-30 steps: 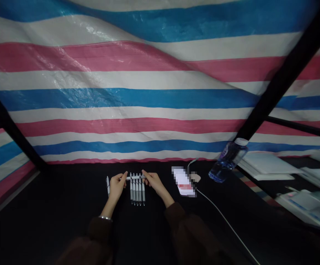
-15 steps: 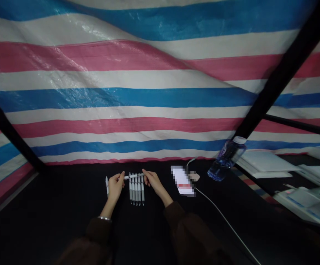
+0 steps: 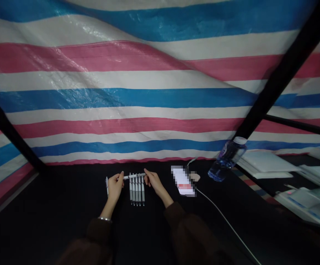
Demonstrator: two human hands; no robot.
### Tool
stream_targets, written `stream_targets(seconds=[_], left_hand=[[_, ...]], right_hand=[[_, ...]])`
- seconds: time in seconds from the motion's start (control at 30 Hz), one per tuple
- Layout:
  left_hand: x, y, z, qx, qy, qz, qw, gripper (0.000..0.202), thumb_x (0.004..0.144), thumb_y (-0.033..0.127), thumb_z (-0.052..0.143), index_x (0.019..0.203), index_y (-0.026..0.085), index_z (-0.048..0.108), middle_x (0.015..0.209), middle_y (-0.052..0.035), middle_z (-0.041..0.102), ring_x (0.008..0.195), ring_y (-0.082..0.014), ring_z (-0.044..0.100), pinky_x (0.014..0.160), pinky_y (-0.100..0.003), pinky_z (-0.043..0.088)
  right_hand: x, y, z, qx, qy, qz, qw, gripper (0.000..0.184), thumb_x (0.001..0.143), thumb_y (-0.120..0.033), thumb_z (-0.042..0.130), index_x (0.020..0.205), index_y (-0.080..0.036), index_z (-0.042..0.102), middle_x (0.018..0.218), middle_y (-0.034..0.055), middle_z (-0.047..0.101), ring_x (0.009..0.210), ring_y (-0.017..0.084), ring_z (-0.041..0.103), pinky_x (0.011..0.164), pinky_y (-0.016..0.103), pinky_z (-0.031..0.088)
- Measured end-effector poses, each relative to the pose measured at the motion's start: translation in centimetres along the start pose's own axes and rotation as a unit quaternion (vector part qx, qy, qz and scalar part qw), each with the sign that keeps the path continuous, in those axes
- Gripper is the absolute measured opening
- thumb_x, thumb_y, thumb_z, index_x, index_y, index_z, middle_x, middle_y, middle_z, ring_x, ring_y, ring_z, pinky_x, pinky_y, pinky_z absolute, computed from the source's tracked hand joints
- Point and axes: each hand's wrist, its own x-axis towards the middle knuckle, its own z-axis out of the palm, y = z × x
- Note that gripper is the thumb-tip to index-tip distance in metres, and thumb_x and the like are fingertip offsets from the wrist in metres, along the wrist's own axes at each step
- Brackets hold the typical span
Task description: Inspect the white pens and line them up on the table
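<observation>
- We see the left hand [image 3: 115, 187] clamped on a slim white pen with a grey grip [image 3: 134, 176], which lies crosswise above the row of pens, its near end at the left fingers.
- The right hand [image 3: 155, 183] stands apart from the left, its fingertips [image 3: 145, 170] at the pen's far end. We cannot tell whether they are pinching it or only just touching it.
- Compared with a second ago, the crosswise pen has slid a little toward the left hand, while the right fingertips have drawn slightly the other way. The right hand's hold looks looser now.
- Just below the held pen, a neat row of five white-and-grey pens [image 3: 137, 195] lies side by side on the matte black tabletop [image 3: 66, 195].
- A single white pen [image 3: 107, 186] lies against the outer side of the left hand; we cannot tell whether it is held.
- To the right lies a white-cased phone [image 3: 182, 180], its screen blurred, with a thin white cable [image 3: 226, 224] running toward us. Farther right, a clear plastic water bottle [image 3: 227, 159] lies tilted.
- Behind everything hangs a striped blue, pink and white tarpaulin [image 3: 160, 97], crossed by black frame poles [image 3: 287, 70].
</observation>
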Motion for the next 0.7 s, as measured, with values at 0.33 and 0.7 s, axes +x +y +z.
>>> stream_targets(seconds=[0.33, 0.7], left_hand=[[0.03, -0.07, -0.03, 0.007, 0.013, 0.003, 1.000, 0.048, 0.075, 0.053, 0.046, 0.042, 0.019, 0.043, 0.036, 0.0034, 0.040, 0.037, -0.0082, 0.038, 0.041, -0.020, 0.030], [0.07, -0.18, -0.04, 0.015, 0.007, 0.002, 1.000, 0.049, 0.075, 0.055, 0.046, 0.042, 0.019, 0.041, 0.036, 0.0034, 0.039, 0.037, -0.0082, 0.038, 0.042, -0.020, 0.030]], right_hand=[[0.01, 0.20, -0.12, -0.003, -0.021, -0.015, 1.000, 0.043, 0.071, -0.049, 0.050, 0.042, -0.019, 0.041, 0.039, -0.0025, 0.040, 0.035, 0.006, 0.035, 0.033, 0.020, 0.020], [-0.36, -0.23, 0.13, -0.051, -0.011, -0.011, 0.999, 0.053, 0.071, -0.064, 0.049, 0.044, -0.018, 0.042, 0.039, -0.0039, 0.039, 0.034, 0.006, 0.033, 0.035, 0.021, 0.022]])
